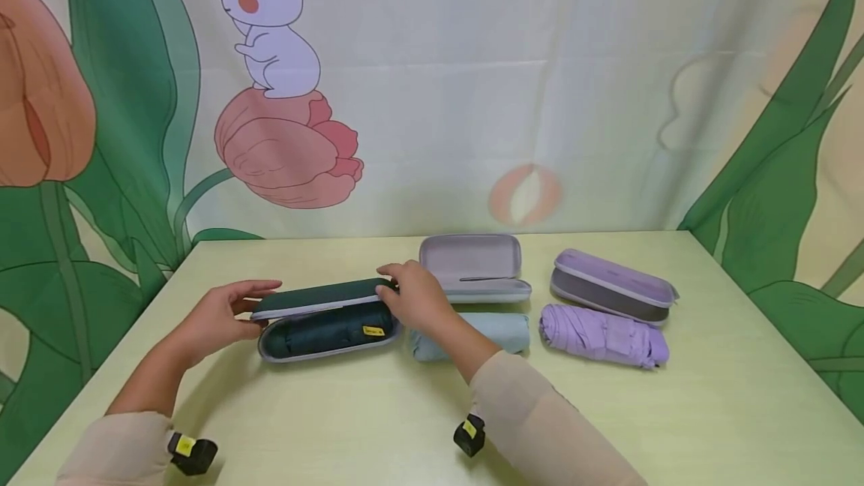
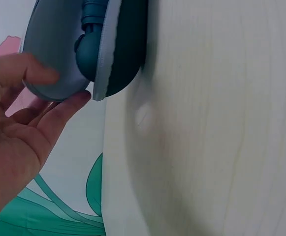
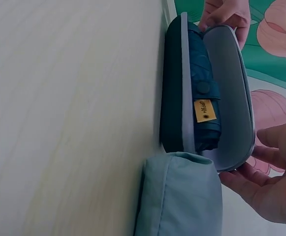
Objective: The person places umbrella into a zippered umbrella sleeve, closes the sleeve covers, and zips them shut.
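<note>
While the lid (image 1: 324, 297) is standing ajar over the case (image 3: 172, 93), the dark umbrella (image 1: 324, 332) is lying inside and bulging past the rim. At the left end, its knob (image 2: 87, 56) is sitting proud; in my judgement it risks pinching if the lid is coming down skewed, one end ahead of the other. Toward the right, the yellow tag (image 3: 205, 110) is lying near the zip (image 3: 186, 69) and could be catching in it. Just beyond the case, the blue umbrella (image 1: 499, 328) is resting where a lowered right forearm (image 1: 467, 343) could be nudging it.

The left grip (image 1: 219, 313) is clamping on the lid's left end, fingers curving behind; thumb contact is not showing clearly. The right grip (image 1: 415, 298) is pinching the lid's right end, its forearm slanting inward over the bench (image 1: 324, 426).
</note>
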Demonstrator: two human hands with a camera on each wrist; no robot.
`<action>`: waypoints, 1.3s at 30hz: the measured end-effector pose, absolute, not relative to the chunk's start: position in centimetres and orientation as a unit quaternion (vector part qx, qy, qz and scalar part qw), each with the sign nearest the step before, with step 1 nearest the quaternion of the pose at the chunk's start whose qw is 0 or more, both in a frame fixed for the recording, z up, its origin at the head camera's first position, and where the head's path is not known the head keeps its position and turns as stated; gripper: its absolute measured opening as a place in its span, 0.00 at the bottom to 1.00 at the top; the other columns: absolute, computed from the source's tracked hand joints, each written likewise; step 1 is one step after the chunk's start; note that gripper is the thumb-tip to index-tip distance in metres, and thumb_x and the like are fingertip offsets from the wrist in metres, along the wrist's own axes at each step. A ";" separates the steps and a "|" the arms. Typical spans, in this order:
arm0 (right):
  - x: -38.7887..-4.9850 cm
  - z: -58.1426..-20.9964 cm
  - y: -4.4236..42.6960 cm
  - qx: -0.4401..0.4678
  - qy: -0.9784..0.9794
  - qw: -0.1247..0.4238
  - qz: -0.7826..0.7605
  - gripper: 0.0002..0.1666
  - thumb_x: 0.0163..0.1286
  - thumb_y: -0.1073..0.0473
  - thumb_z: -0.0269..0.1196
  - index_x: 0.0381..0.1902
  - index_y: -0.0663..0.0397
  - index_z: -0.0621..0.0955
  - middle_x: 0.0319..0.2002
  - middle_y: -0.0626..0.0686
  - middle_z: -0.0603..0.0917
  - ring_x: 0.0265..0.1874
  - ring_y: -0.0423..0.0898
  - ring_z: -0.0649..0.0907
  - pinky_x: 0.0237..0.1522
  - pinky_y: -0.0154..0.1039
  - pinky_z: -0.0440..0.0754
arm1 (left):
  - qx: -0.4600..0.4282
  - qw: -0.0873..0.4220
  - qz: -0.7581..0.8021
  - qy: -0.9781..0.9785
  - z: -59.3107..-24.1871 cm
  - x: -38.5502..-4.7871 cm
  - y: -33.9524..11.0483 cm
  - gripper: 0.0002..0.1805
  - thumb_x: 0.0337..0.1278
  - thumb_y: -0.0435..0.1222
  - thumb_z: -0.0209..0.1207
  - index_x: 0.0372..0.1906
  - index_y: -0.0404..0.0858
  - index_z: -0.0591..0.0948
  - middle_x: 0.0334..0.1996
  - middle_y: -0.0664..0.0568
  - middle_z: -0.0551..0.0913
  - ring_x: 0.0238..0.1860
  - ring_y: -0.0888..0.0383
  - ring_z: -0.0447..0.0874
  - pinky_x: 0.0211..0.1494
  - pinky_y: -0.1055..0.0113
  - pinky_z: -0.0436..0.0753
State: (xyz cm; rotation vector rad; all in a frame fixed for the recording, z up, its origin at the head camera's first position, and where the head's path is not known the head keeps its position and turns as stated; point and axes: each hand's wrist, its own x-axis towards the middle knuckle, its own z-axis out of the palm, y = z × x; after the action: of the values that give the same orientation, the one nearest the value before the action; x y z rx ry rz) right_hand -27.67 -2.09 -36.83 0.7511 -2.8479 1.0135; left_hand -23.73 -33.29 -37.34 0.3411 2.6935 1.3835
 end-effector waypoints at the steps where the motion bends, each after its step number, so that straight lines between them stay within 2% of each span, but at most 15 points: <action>1: -27.6 -36.8 -2.0 0.245 -0.915 0.012 0.320 0.21 0.72 0.54 0.60 0.60 0.53 0.79 0.45 0.54 0.79 0.40 0.46 0.78 0.39 0.37 0.77 | 0.114 0.054 0.452 0.883 -37.2 -23.5 -33.3 0.36 0.50 0.26 0.68 0.67 0.34 0.70 0.63 0.36 0.72 0.62 0.38 0.71 0.50 0.68 0.81; 4: -27.2 -36.8 -1.9 0.256 -0.916 0.013 0.309 0.18 0.71 0.54 0.62 0.55 0.53 0.82 0.42 0.53 0.78 0.37 0.46 0.76 0.38 0.37 0.75 | 0.115 0.069 0.446 0.885 -37.0 -22.9 -33.3 0.35 0.51 0.37 0.71 0.66 0.36 0.73 0.63 0.39 0.73 0.64 0.40 0.71 0.53 0.65 0.78; 7: -26.8 -36.8 -1.7 0.260 -0.919 0.015 0.297 0.15 0.69 0.53 0.64 0.51 0.53 0.82 0.42 0.53 0.77 0.38 0.47 0.76 0.40 0.38 0.76 | 0.113 0.067 0.435 0.891 -36.9 -22.6 -33.1 0.30 0.56 0.44 0.68 0.62 0.36 0.77 0.60 0.42 0.76 0.62 0.43 0.73 0.54 0.64 0.77; 11: -26.3 -36.9 -1.6 0.270 -0.922 0.018 0.278 0.12 0.67 0.53 0.66 0.45 0.52 0.81 0.44 0.53 0.78 0.41 0.48 0.78 0.43 0.40 0.77 | 0.114 0.044 0.421 0.899 -37.1 -22.5 -32.5 0.22 0.61 0.44 0.64 0.55 0.35 0.81 0.52 0.44 0.81 0.55 0.47 0.77 0.49 0.67 0.79; 19: -26.0 -37.6 -1.9 0.300 -0.929 0.033 0.216 0.12 0.63 0.54 0.70 0.35 0.50 0.78 0.33 0.47 0.74 0.33 0.44 0.74 0.36 0.35 0.73 | 0.115 0.019 0.385 0.915 -37.7 -22.7 -31.7 0.14 0.51 0.40 0.71 0.40 0.37 0.84 0.45 0.47 0.83 0.49 0.49 0.79 0.45 0.67 0.82; 23: -25.9 -37.7 -2.0 0.309 -0.929 0.037 0.200 0.15 0.61 0.53 0.71 0.31 0.49 0.75 0.31 0.46 0.71 0.31 0.43 0.72 0.33 0.34 0.71 | 0.121 0.027 0.372 0.920 -37.5 -22.7 -31.4 0.21 0.49 0.40 0.72 0.47 0.35 0.82 0.48 0.43 0.81 0.53 0.43 0.78 0.50 0.58 0.83; 28: -25.8 -37.6 -2.1 0.305 -0.932 0.033 0.195 0.16 0.61 0.52 0.72 0.32 0.49 0.74 0.31 0.46 0.71 0.31 0.43 0.71 0.33 0.33 0.72 | 0.130 0.069 0.357 0.922 -37.5 -23.2 -31.0 0.35 0.52 0.48 0.70 0.61 0.34 0.75 0.60 0.37 0.75 0.62 0.35 0.70 0.58 0.43 0.75; 32: -25.7 -37.4 -2.1 0.307 -0.933 0.032 0.184 0.16 0.61 0.52 0.72 0.32 0.49 0.74 0.31 0.46 0.70 0.30 0.43 0.71 0.33 0.33 0.71 | 0.138 0.114 0.344 0.922 -37.9 -24.1 -30.8 0.38 0.51 0.50 0.70 0.64 0.36 0.74 0.61 0.37 0.73 0.60 0.36 0.70 0.58 0.42 0.74; 39: -25.4 -37.1 -2.0 0.318 -0.933 0.035 0.163 0.18 0.60 0.51 0.72 0.30 0.49 0.73 0.29 0.45 0.70 0.29 0.43 0.70 0.33 0.33 0.70 | 0.137 0.189 0.356 0.905 -38.0 -25.6 -31.2 0.39 0.48 0.46 0.72 0.66 0.37 0.72 0.58 0.40 0.75 0.59 0.41 0.71 0.60 0.42 0.72</action>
State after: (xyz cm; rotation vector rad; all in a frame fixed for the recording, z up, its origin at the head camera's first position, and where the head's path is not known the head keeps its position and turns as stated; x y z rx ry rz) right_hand -25.43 -1.97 -37.12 0.9780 -2.8690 0.5004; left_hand -25.59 -31.17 -37.99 0.3860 2.5438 1.0000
